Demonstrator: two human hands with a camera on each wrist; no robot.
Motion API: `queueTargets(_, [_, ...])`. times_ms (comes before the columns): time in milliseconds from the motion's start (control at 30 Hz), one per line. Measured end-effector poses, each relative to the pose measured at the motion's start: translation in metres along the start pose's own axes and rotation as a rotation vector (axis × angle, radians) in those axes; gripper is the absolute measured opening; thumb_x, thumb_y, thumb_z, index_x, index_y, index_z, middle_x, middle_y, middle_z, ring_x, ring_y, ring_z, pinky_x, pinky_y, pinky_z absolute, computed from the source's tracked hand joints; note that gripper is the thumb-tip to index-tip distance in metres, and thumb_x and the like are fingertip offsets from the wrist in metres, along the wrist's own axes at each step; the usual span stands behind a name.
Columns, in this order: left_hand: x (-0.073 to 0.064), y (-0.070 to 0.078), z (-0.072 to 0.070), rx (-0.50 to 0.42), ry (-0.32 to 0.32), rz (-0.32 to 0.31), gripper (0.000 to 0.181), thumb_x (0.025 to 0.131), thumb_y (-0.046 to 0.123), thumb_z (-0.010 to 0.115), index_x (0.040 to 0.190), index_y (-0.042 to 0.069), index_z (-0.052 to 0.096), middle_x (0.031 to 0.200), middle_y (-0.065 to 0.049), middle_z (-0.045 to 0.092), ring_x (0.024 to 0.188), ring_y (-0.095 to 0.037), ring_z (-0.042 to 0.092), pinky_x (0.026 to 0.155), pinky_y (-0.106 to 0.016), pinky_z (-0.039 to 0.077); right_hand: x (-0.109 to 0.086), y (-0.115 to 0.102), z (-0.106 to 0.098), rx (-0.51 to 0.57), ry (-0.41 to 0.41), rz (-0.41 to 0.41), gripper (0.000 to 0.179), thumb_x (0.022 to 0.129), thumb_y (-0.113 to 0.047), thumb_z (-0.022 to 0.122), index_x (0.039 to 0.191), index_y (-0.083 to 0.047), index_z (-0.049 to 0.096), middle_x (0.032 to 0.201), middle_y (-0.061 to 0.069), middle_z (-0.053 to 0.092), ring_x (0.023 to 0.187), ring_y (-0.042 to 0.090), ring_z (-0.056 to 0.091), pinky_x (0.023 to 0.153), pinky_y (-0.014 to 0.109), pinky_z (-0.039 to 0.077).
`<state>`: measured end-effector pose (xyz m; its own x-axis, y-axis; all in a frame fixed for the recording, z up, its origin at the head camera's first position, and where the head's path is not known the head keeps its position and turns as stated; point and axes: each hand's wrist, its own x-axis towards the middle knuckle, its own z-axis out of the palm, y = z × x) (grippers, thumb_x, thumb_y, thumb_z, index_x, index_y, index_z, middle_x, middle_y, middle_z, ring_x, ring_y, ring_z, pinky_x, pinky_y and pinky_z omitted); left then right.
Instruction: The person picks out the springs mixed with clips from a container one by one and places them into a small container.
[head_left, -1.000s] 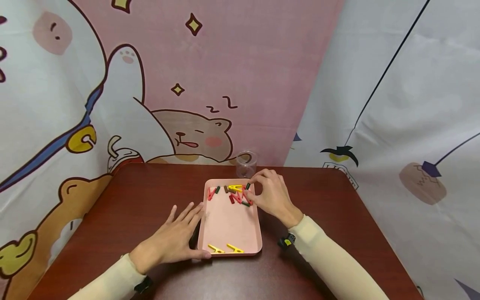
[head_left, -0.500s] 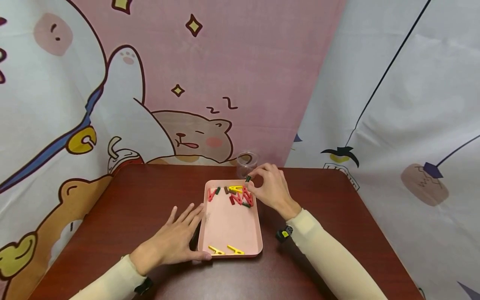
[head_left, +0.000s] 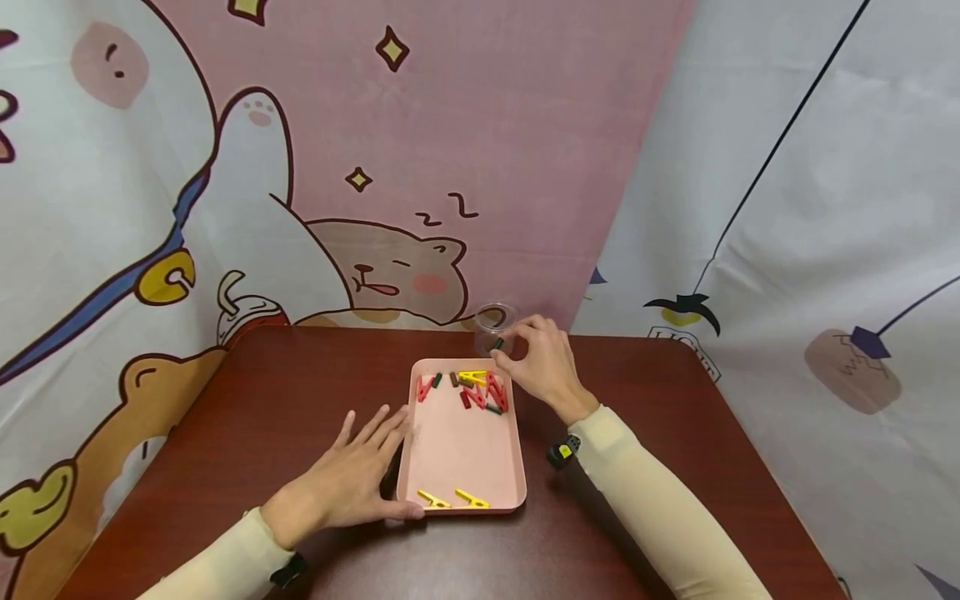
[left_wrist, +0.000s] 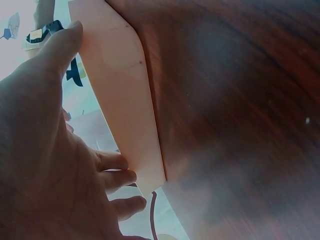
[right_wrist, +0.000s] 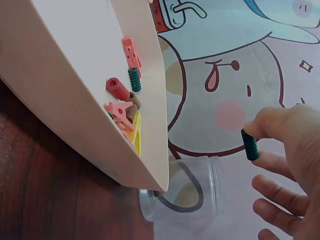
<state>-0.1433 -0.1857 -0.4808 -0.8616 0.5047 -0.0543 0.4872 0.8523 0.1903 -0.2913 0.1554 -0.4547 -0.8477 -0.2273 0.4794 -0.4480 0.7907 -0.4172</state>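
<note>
Between thumb and index finger, my right hand pinches a small dark green ribbed cylinder, like a coil spring. In the head view it overlaps the clear jar behind the tray's far edge; the right wrist view shows it raised above the level of the jar's mouth. My left hand rests along the left side of the pink tray, fingers spread and thumb at the near corner. At the tray's far end lie red clothespins, a yellow clothespin, and several green, brown and red ribbed cylinders.
Two yellow clothespins lie at the tray's near end. The tray stands on a dark red-brown wooden table. A cartoon-printed cloth hangs directly behind the table's far edge.
My right hand has lifted the green ribbed cylinder from the tray's far right corner and moved it away from me, up to the jar. The left hand and tray have stayed put.
</note>
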Motion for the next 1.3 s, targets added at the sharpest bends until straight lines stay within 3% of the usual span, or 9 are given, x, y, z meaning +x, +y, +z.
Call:
queueTargets(467, [0.000, 0.000, 0.000, -0.017, -0.015, -0.003, 0.137, 0.089, 0.097, 0.072, 0.183, 0.004, 0.034, 0.195, -0.016, 0.026, 0.182, -0.046, 0.024, 0.138, -0.088, 0.018, 0.017, 0.010, 0.007, 0.019, 0.027, 0.045, 0.038, 0.096, -0.036, 0.096, 0.122, -0.009, 0.090, 0.133, 0.016, 0.077, 0.128, 0.041, 0.069, 0.112, 0.065, 0.053])
queueTargets(1300, [0.000, -0.001, 0.002, -0.008, -0.007, -0.002, 0.136, 0.089, 0.097, 0.071, 0.182, 0.004, 0.036, 0.195, -0.015, 0.027, 0.181, -0.047, 0.026, 0.139, -0.087, 0.018, 0.045, 0.020, 0.024, 0.063, 0.007, 0.151, 0.036, 0.098, -0.036, 0.093, 0.124, -0.011, 0.089, 0.140, 0.016, 0.074, 0.134, 0.040, 0.067, 0.124, 0.067, 0.048])
